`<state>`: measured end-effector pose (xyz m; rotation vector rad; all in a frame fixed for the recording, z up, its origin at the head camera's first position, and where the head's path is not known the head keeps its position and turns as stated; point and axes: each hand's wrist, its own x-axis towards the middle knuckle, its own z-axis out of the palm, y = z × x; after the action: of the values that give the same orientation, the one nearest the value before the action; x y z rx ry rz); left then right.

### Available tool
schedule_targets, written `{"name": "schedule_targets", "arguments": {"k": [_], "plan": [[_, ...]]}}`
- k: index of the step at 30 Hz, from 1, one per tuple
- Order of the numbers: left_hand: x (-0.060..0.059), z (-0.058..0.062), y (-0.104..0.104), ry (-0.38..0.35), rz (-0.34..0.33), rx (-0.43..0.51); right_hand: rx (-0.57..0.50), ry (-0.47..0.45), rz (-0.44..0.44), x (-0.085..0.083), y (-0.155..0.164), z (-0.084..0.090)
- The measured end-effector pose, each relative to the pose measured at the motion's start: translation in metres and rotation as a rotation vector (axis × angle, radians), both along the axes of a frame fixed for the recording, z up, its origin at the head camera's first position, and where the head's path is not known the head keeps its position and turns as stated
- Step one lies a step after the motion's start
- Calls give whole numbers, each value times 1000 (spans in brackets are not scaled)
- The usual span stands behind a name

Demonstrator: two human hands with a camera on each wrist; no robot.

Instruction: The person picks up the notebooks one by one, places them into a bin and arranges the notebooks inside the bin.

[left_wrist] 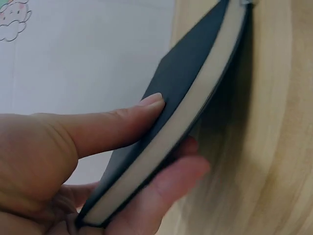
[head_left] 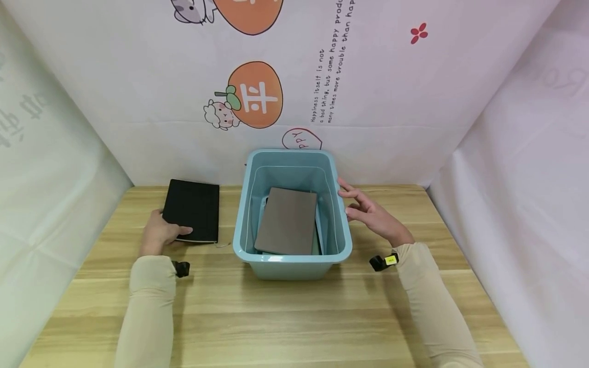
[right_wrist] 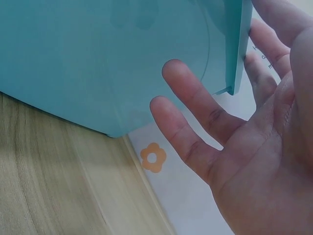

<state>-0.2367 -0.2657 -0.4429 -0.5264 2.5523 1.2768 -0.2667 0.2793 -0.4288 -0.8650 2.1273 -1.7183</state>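
I am looking down at a pale wooden plank counter [head_left: 285,317], walled in on three sides by white printed sheeting [head_left: 138,76] bearing orange fruit cartoons. A light blue rectangular plastic bin [head_left: 341,245] is sitting in the middle of the counter, its long axis running away from me toward the back wall. A grey-brown flat rectangular book [head_left: 287,221] is lying inside it, leaning slightly, on top of something else that I cannot make out.

To the left of the bin, just apart from it, a black hard-cover notebook [head_left: 192,208] is lying with its long axis also pointing toward the back wall, its near short edge facing me. My left hand [head_left: 158,234] is holding that near-left corner: in the left wrist view the thumb [left_wrist: 107,128] is pressing on the cover while the fingers [left_wrist: 166,188] are curling underneath, so the grip is pinching the notebook [left_wrist: 195,73], with the cream page edge showing and the near end lifting a little off the counter.

My right hand [head_left: 370,212] is hovering just beside the bin's right wall, fingers [right_wrist: 195,105] spread and relaxed, palm facing the wall [right_wrist: 98,58], holding nothing. I cannot tell whether the fingertips are touching the rim.
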Motion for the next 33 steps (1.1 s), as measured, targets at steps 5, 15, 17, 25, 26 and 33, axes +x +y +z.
{"name": "schedule_targets", "arguments": {"k": [5,15,17,25,26,33], "plan": [[3,2,-1,41,31,109,0,5,-1,2,0,0],[7,14,-4,83,15,191,4,-4,-12,3,0,1],[8,15,-4,89,22,203,4,-4,-13,3,-1,1],[12,20,-5,153,21,227,4,4,-5,3,-1,0],[11,21,-5,159,20,234,4,6,-6,3,-1,0],[9,32,-3,205,8,280,14,12,-14,2,0,0]]}}
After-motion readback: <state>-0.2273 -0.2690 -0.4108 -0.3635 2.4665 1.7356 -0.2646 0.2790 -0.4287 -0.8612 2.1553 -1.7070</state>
